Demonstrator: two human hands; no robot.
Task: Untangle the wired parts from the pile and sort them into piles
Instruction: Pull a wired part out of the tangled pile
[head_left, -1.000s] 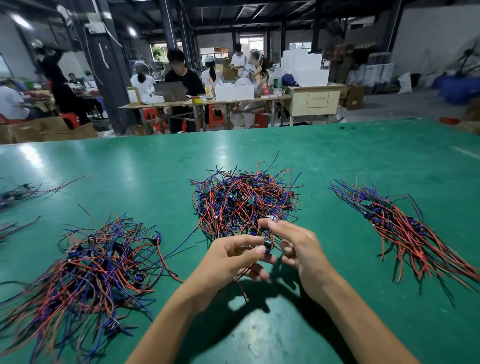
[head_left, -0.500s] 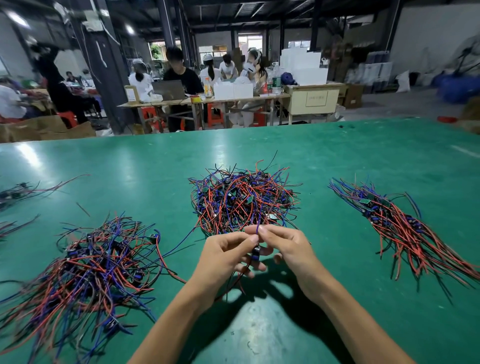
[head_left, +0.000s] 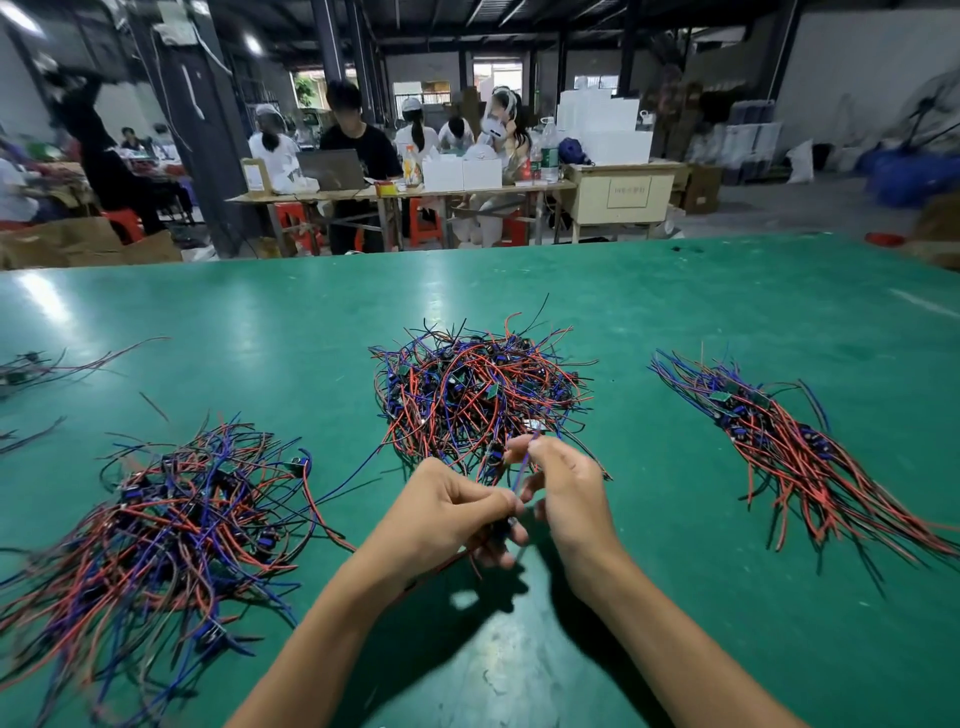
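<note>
Glossy green tabletop (head_left: 675, 312), and both hands are on one wired part (head_left: 506, 527) before the tangled central pile (head_left: 480, 395): left hand (head_left: 447, 512) gripping it, right hand (head_left: 563, 493) pinching its thin blue wire (head_left: 521, 470).

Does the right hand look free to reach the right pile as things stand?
Probably not right away: the right hand pinches a blue wire that the left hand also holds. Bare table lies between it and the right pile; nothing else blocks.
</note>
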